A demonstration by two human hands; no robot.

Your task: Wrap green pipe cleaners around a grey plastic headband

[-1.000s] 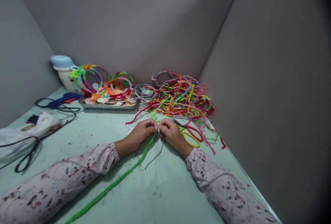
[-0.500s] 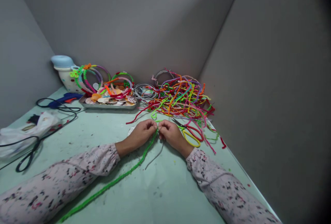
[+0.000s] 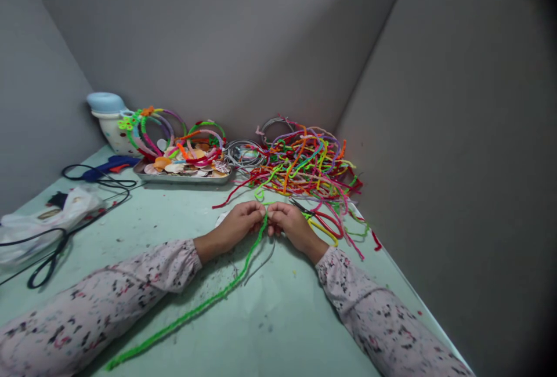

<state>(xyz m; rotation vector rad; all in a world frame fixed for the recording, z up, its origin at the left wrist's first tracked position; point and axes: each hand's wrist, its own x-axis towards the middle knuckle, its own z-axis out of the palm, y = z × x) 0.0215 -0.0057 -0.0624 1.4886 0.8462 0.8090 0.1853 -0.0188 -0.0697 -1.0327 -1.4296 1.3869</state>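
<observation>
– Head view: place of the green stem?
– Top end mid-bench, between left hand and right hand. Rest trailing loose past the left sleeve, toward the near left corner, itself out of view.
– And the grip?
– Narrow on both sides, thumbs against forefingers: left pinched on the stem's top end; right, by the look of it, on the grey wire hanging beneath. Exact hold hidden by the fingertips.
– Done so far?
– Little, to judge from this: stem and wire meeting at the fingertips at most. Joined there? Cannot tell. Left over: nearly the whole stem, loose, and the wire's bare lower end. For comparison, coloured rings, apparently complete, among shells in the tray near the far edge.
– Anything in the way?
– Scissors just beside the right wrist, toward the right edge: perhaps a catch for that sleeve. Heap of strands at the far right corner, with a light-green strand close behind the fingertips, easy to snag.
– Elsewhere?
– Coil between heap and tray; jar at the far left corner; bag and black cable along the left edge, well apart from both hands.
</observation>
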